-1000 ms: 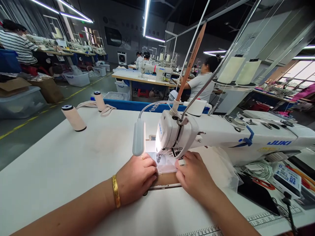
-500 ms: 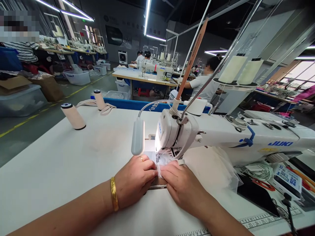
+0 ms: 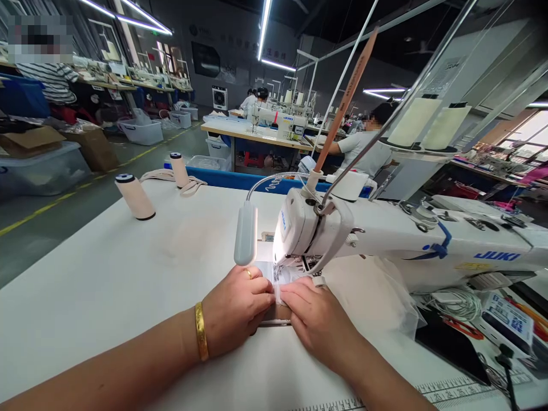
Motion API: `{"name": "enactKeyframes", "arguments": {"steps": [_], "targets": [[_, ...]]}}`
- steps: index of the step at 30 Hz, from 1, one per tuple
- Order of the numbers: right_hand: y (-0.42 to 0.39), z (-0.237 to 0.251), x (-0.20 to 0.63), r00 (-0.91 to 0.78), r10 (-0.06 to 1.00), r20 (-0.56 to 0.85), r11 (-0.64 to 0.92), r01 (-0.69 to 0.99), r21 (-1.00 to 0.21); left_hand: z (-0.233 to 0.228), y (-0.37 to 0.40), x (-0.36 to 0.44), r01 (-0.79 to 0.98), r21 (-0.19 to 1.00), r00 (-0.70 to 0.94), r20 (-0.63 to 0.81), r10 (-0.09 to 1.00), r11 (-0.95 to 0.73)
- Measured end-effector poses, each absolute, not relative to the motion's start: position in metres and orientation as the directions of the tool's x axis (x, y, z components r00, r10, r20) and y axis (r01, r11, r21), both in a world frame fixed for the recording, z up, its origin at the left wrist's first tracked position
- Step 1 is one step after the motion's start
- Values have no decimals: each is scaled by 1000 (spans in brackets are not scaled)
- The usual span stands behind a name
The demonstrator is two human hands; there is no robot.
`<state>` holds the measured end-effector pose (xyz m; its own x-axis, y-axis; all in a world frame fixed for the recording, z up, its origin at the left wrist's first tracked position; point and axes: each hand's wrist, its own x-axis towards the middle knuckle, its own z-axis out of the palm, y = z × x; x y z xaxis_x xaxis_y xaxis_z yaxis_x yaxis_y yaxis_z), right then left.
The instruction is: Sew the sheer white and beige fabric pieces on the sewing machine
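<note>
White sheer fabric [image 3: 381,299] spreads over the table under the arm of the white sewing machine [image 3: 295,225], and its narrow end lies in front of the presser foot [image 3: 277,273]. My left hand [image 3: 233,311], with a gold bracelet and a ring, has its fingers closed on the fabric's left side. From the right, my right hand [image 3: 319,325] pinches the same cloth, fingertips almost touching the left ones. Both hands rest low, just before the needle area. The fingers partly cover the cloth between them.
A small lamp [image 3: 245,234] on a bent neck hangs left of the needle. Two thread cones stand at the table's back left, one a beige cone [image 3: 135,198]. A black phone-like slab [image 3: 451,348], a coiled cable [image 3: 456,303] and a printed ruler [image 3: 454,394] lie right.
The whole view has shifted slightly, so the machine and table appear a little further right. Both hands stay on the fabric in nearly the same place before the presser foot.
</note>
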<state>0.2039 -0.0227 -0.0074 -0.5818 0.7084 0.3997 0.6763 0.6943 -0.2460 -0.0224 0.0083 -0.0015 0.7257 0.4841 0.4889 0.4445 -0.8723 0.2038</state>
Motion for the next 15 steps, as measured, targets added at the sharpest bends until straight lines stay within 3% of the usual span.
{"name": "enactKeyframes", "arguments": {"steps": [15], "targets": [[-16,-13,205,-557,711,428,682,696,-227,-4,20,-20,507,155,698,502,510,-848]]}}
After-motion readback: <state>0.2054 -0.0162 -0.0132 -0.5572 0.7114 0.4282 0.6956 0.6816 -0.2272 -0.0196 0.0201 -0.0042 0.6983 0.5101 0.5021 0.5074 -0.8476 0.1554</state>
